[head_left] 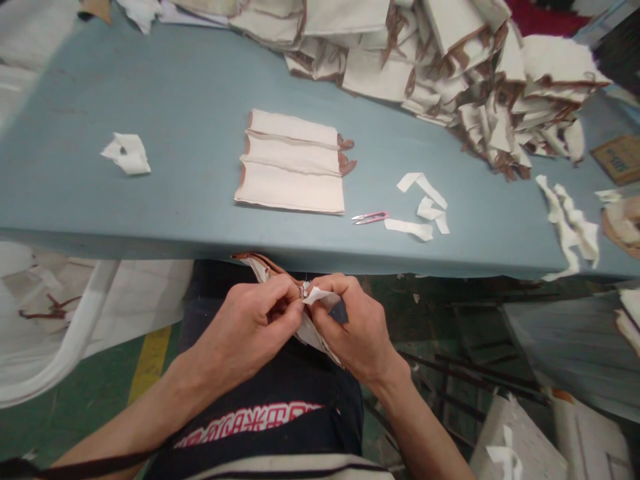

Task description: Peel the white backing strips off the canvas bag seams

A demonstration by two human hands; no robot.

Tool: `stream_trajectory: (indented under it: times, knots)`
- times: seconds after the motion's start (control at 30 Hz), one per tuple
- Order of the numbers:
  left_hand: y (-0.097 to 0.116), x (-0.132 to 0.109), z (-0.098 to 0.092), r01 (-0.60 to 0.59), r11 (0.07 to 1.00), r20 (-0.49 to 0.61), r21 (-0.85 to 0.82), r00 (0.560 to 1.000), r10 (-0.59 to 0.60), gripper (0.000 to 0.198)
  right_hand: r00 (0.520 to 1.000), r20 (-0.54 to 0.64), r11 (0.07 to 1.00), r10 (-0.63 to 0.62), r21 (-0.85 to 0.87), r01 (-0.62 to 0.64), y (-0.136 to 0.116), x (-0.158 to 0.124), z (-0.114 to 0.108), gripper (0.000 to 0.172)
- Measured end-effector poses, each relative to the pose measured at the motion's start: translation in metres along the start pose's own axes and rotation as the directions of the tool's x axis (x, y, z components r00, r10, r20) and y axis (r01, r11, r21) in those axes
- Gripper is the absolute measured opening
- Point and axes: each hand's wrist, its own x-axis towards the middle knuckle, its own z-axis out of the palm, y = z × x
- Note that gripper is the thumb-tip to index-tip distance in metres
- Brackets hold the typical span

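Observation:
Over my lap, just off the table's front edge, a cream fabric pouch with brown trim (pixel 314 337) is in my hands. My left hand (pixel 260 317) pinches its edge between thumb and fingertips. Right beside it, my right hand (pixel 357 323) is closed on a small white fabric strip (pixel 323 297) at the pouch's edge. The fingertips nearly meet, and they hide the exact spot where strip and pouch join. On the table ahead lie three overlapping cream pouches (pixel 293 183) with brown ties at their right side. Thread snips with a pink handle (pixel 371 218) rest to their right.
A large heap of cream pouches (pixel 375 73) covers the back right of the blue-grey table (pixel 190 87). Loose white strips (pixel 410 229) lie beside the snips, longer ones (pixel 570 227) hang at the right edge. A white scrap (pixel 127 155) sits at left. A white curved frame (pixel 85 333) stands lower left.

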Motion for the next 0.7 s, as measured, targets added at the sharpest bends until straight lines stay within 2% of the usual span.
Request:
stream_trajectory:
  times: [0.1,0.2,0.27,0.33,0.4,0.5,0.6,0.67,0.7]
  knots:
    - [0.003,0.0,0.003,0.008,1.0,-0.003,-0.003,1.0,-0.008,0.024,1.0,0.026,0.999,0.014,-0.033,-0.013,-0.003,0.001,-0.006,0.016]
    - [0.005,0.001,0.007,0.053,0.996,-0.029,-0.073,0.998,-0.056,0.022,0.991,0.033,0.991,0.127,0.031,-0.128,-0.004,0.003,-0.005,0.013]
    - [0.004,0.003,0.012,0.15,0.959,-0.051,-0.239,0.985,-0.166,0.019,0.968,0.005,0.958,0.253,0.141,-0.251,-0.003,0.005,0.001,0.011]
    - [0.0,0.007,0.019,0.247,0.87,-0.04,-0.426,0.956,-0.291,0.019,0.927,-0.013,0.891,0.375,0.281,-0.356,0.0,0.007,0.012,0.011]
    - [-0.007,0.01,0.026,0.298,0.789,-0.009,-0.537,0.933,-0.359,0.021,0.888,0.0,0.808,0.46,0.414,-0.419,0.003,0.009,0.023,0.012]
    - [-0.016,0.009,0.032,0.331,0.746,0.024,-0.578,0.921,-0.39,0.024,0.849,0.06,0.703,0.526,0.531,-0.473,0.007,0.008,0.034,0.014]
    - [-0.018,0.003,0.03,0.361,0.734,0.06,-0.575,0.914,-0.402,0.025,0.832,0.083,0.659,0.548,0.569,-0.491,0.007,0.003,0.038,0.015]
    - [-0.014,-0.001,0.025,0.352,0.772,0.037,-0.529,0.918,-0.394,0.022,0.84,0.061,0.662,0.539,0.586,-0.467,0.004,-0.001,0.039,0.015]
    - [-0.013,-0.003,0.023,0.329,0.816,-0.011,-0.476,0.925,-0.38,0.02,0.849,0.043,0.673,0.527,0.59,-0.447,0.003,-0.002,0.039,0.016]
